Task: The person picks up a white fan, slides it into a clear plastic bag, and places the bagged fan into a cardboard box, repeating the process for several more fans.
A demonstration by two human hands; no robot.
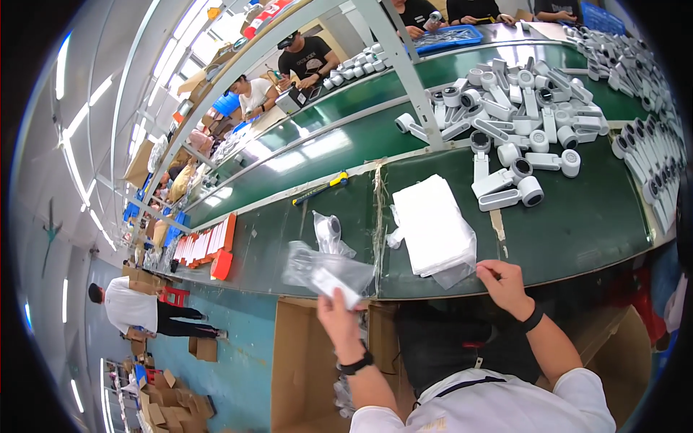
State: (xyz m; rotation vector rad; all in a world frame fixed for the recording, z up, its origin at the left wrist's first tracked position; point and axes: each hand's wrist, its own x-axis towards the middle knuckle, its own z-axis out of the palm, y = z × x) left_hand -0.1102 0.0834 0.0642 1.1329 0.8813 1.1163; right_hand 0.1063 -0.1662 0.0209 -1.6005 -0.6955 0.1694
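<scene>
My left hand [338, 325] is closed on a white handheld device [336, 286] inside a clear plastic bag [307, 265], at the front edge of the green bench. Just beyond it lies another bagged white device [328, 229]. To the right, a stack of flat white plastic bags [435, 224] rests on the bench, with clear film showing at its near corner. My right hand [504, 287] pinches that corner of film between thumb and fingertips. Several loose white devices with round dark-faced heads [530, 191] lie beyond the stack.
A large heap of white devices [520, 108] covers the right back. A yellow-and-black tool [320, 189] lies near the bench's far rail. Orange-red trays [209, 244] and an orange tape roll [221, 265] sit left. Below stands an open cardboard box [292, 361]. Co-workers sit across the conveyor.
</scene>
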